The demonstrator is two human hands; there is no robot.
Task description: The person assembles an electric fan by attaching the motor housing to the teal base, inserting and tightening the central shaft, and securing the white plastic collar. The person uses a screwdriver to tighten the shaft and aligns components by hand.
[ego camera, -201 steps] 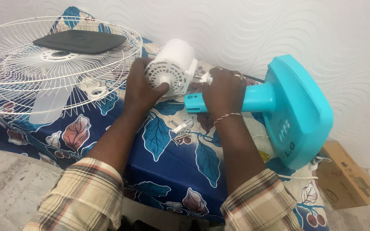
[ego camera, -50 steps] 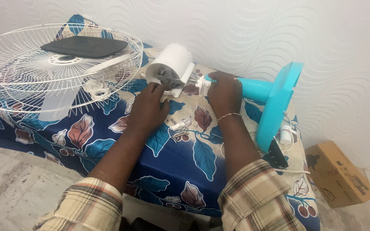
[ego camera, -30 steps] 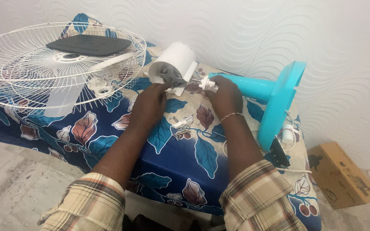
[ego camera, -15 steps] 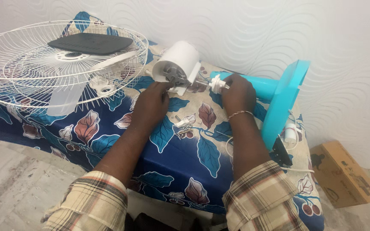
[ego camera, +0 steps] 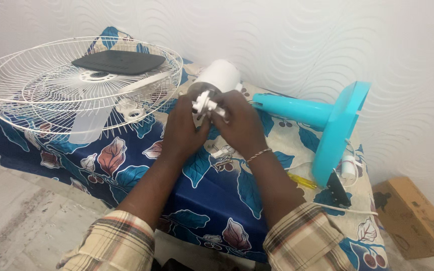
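Both hands meet in front of the white fan motor housing [ego camera: 220, 76], which lies on its side on the table. My left hand [ego camera: 184, 129] and my right hand [ego camera: 240, 123] together pinch a small white plastic part [ego camera: 205, 103] at the open end of the housing. The turquoise fan stand [ego camera: 322, 120] lies on its side to the right, its post pointing at my hands, untouched. Small white pieces and screws [ego camera: 221, 152] lie on the cloth under my wrists.
White wire fan guards [ego camera: 36, 100] with a translucent blade and a black flat panel [ego camera: 119, 61] fill the table's left. A yellow-handled screwdriver [ego camera: 301, 180] lies by the stand's base. A cardboard box [ego camera: 415, 216] sits on the floor at right. A leaf-patterned blue cloth [ego camera: 126, 170] covers the table.
My right hand has left the turquoise post and carried the small white part left to the motor housing, where my left hand now joins it. The view has shifted slightly.
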